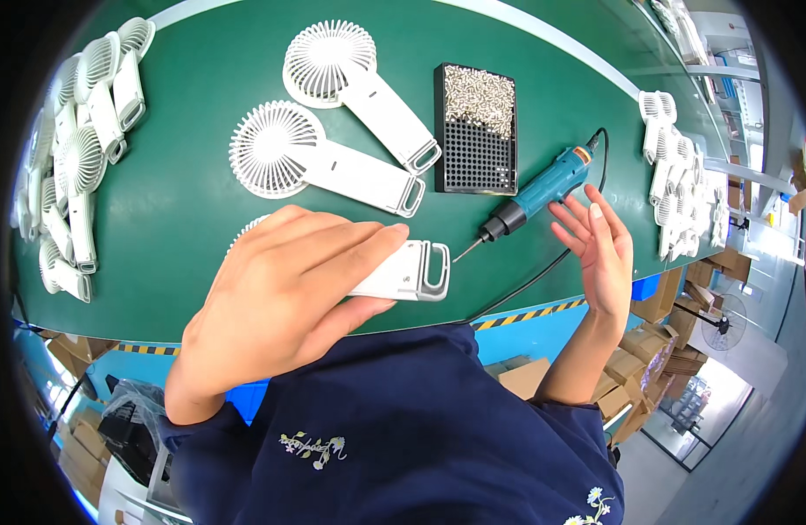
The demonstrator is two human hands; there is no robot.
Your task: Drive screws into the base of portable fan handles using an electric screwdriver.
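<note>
My left hand (285,293) is closed round a white handheld fan (394,278) near the table's front edge. The fan's handle end with its grey loop points right, and its round head is mostly hidden behind my hand. My right hand (606,254) is open, fingers spread, just below the teal electric screwdriver (550,182); it holds nothing. The screwdriver lies on the table, its bit pointing down-left toward the held fan. Two more white fans, an upper one (387,118) and a lower one (355,175), lie beyond my left hand.
A black tray (477,188) of small metal screws sits behind the screwdriver. White fans are piled at the table's left (79,157) and right (674,175). The screwdriver's black cable (534,278) runs across the green table (193,87). Cardboard boxes (630,367) stand beyond the front edge.
</note>
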